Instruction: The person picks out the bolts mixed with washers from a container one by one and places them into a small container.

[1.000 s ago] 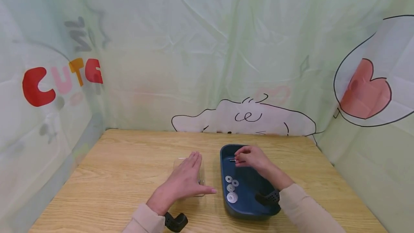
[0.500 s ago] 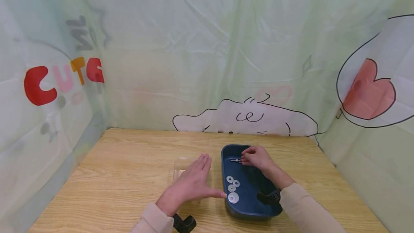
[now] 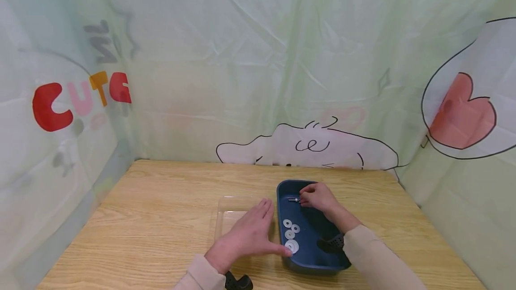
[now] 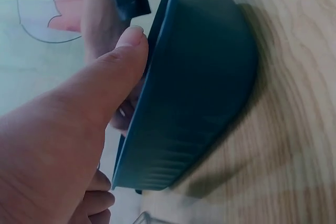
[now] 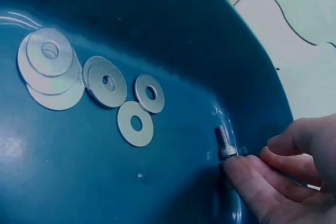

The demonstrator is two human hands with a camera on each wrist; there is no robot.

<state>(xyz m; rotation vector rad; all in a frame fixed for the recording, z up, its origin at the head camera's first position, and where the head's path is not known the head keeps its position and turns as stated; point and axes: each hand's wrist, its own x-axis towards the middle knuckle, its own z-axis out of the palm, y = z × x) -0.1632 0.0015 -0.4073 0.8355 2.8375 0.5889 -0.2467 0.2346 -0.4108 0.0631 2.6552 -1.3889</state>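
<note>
My right hand (image 3: 320, 199) has its fingertips on the metal bolt (image 5: 226, 137), near the far left corner of the blue tray (image 3: 312, 238), though I cannot tell whether they pinch it. I judge this bolt light, stiff and a little slippery on its smooth parts, so I should hold it across the middle, where the high tray wall may hinder my fingers. My left hand (image 3: 250, 232), fingers straight and holding nothing, is between the clear box (image 3: 230, 220) and the tray's left edge, with washers (image 5: 106, 81) toward the near corner.
</note>
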